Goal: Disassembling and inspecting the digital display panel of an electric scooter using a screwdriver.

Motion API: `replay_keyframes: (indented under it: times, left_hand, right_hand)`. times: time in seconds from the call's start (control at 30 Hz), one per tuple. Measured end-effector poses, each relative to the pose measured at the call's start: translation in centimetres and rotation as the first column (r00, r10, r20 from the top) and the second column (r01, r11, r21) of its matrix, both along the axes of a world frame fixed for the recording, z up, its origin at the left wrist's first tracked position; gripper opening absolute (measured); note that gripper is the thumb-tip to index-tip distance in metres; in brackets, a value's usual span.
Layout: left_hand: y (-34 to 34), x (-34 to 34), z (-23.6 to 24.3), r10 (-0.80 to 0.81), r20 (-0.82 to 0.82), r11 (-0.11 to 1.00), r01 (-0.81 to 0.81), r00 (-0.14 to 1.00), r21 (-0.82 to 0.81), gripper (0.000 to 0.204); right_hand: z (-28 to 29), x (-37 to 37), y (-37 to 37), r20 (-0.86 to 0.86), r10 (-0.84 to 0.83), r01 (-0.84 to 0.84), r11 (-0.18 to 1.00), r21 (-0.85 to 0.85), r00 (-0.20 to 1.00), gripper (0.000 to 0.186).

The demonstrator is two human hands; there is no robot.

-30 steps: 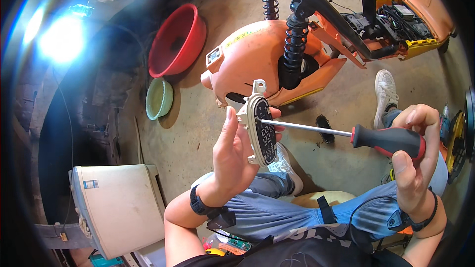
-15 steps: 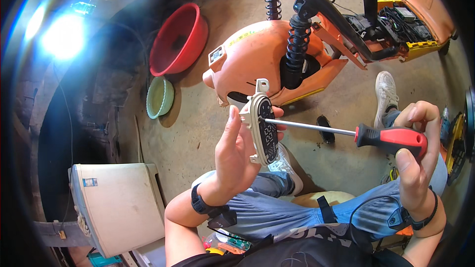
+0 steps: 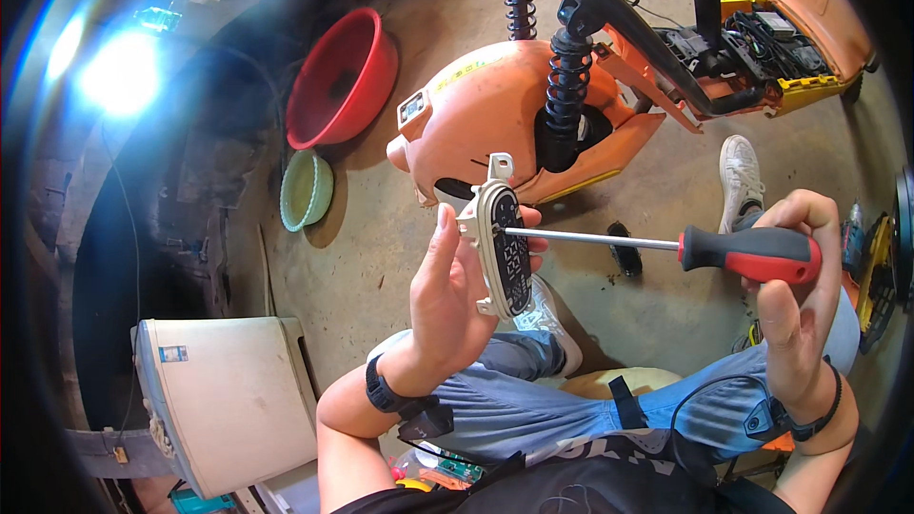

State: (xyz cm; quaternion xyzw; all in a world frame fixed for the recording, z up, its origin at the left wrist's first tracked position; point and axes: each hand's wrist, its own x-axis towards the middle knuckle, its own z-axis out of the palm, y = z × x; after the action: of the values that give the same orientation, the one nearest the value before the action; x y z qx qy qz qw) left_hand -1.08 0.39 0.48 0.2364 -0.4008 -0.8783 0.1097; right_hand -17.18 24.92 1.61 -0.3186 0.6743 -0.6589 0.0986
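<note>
The left hand [image 3: 457,309] grips a light, rigid plastic panel [image 3: 502,249] by its edges at chest height; the right hand [image 3: 795,300] is closed on a screwdriver [image 3: 685,247], tip against the panel's likely fragile face.

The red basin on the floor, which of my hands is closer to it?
Left. The left hand sits lower right of the red basin; the right hand is far off right.

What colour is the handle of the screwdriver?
The screwdriver handle is red and black, clearest in the head view.
</note>
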Motion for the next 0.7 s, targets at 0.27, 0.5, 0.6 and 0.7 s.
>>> replay_keyframes:
  times: [0.27,0.5,0.6,0.7]
  left_hand:
    - [0.1,-0.2,-0.2,-0.015,-0.012,1.000,0.015,1.000,0.005,0.058]
    - [0.1,-0.2,-0.3,0.038,0.015,0.999,-0.038,0.999,0.016,0.065]
    - [-0.2,0.1,-0.7,0.049,0.018,0.998,-0.050,0.999,0.030,0.065]
    - [-0.3,0.2,-0.7,0.049,0.013,0.998,-0.050,0.999,0.036,0.065]
  right_hand:
    - [1.2,-0.1,1.1,0.211,-0.008,-0.027,0.986,0.162,0.977,0.059]
    - [0.3,-0.5,0.8,0.024,0.073,-0.074,0.996,0.050,0.997,0.053]
    - [0.7,-0.4,0.7,0.190,0.097,-0.115,0.990,0.087,0.977,0.065]
    - [1.6,-0.3,1.0,0.250,0.049,-0.113,0.963,0.246,0.967,0.062]
